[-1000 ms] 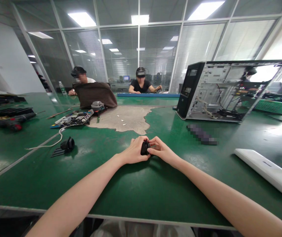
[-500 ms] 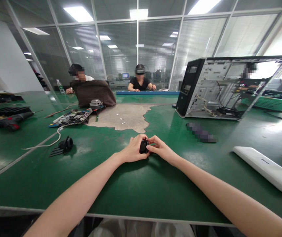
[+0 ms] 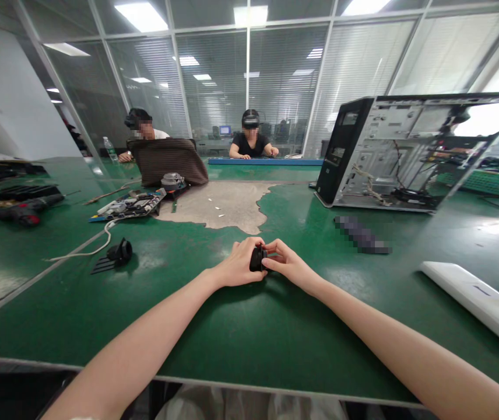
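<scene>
Between my two hands, just above the green table [image 3: 232,326], is a small black part [image 3: 257,260] whose exact kind I cannot make out. My left hand [image 3: 239,262] wraps round it from the left, fingers over the far side and thumb at the near side. From the right, my right hand [image 3: 285,263] pinches its edge with thumb and fingertips. Much of the part is covered by my fingers. Off to the left lies a black piece with a round collar and flat prongs [image 3: 120,252].
An open computer case [image 3: 345,154] stands at the right, with a white panel [image 3: 472,297] nearer me. A circuit board [image 3: 129,207] with a white cable and a power drill [image 3: 26,213] lie at the left. Two people sit across the table, near a brown bag-like object [image 3: 166,163].
My view has shifted slightly, so the scene sits a little further right. Both hands keep the same hold on the black part.
</scene>
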A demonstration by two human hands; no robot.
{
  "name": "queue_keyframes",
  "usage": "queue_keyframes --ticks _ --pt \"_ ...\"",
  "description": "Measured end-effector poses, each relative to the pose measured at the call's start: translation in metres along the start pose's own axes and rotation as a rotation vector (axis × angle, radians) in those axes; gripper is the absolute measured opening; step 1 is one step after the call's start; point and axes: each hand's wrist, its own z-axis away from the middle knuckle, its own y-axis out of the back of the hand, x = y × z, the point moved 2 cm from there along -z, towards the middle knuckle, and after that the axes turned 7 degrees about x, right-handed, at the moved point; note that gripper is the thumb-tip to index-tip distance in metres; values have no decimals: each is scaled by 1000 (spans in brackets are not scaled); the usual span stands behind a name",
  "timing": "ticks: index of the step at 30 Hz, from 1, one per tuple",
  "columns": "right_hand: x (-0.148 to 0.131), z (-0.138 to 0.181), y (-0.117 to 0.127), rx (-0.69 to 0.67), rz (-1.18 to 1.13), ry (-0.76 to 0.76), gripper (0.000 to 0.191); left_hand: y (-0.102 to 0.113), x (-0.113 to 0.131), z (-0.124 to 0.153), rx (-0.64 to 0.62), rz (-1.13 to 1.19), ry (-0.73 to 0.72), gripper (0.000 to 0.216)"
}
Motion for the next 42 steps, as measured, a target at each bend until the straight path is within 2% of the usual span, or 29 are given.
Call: queue_keyframes --ticks 3,7,12,19,27,34,42 --pt "-4 3 0 -49 -34 40 30 0 0 0 2 -8 0 50" --pt "-4 1 0 6 -38 25 24 0 0 1 1 -27 -13 51" --pt "4 -2 0 48 -8 -24 29 0 -1 0 3 -26 -21 53" --pt "-3 4 -2 -23 -37 46 26 0 -1 0 4 -18 -24 50" --pt "4 -2 -3 82 23 0 28 0 -2 0 -3 0 -21 52" --pt "-1 2 -1 -44 -44 41 29 -1 -3 0 4 -2 -30 50" --pt "0 0 -2 49 10 31 25 -1 -2 -1 -8 10 -17 51"
